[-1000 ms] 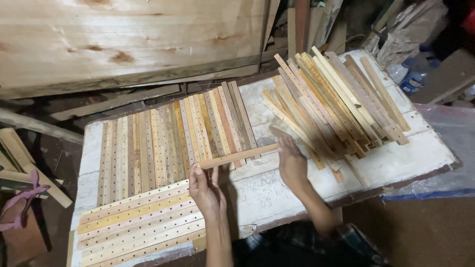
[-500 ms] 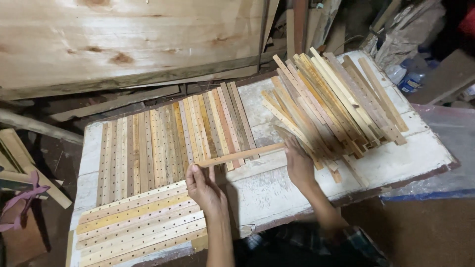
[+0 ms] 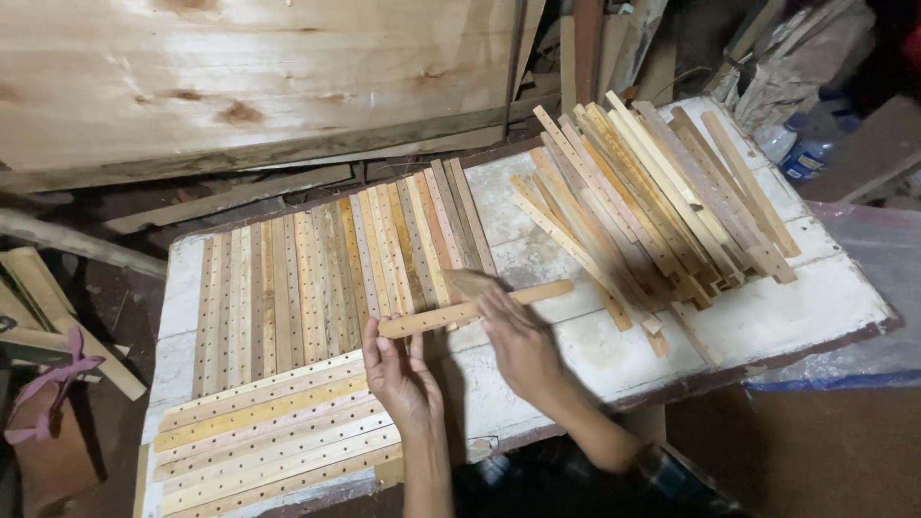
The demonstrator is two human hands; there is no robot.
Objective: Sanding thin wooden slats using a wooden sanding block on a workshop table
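Left hand [image 3: 398, 376] pinches the near end of a pale, perforated wooden strip [image 3: 475, 308]; right hand [image 3: 518, 338] clamps its middle. The strip hovers above the white worktable [image 3: 767, 317]. Beyond the grip, neatly laid slats [image 3: 326, 278] could be knocked askew if the unsupported far end swings.

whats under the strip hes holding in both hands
The strip crosses over the lower ends of the upright drilled slats and the bare white tabletop. The left hand and right hand cover what lies directly beneath them.
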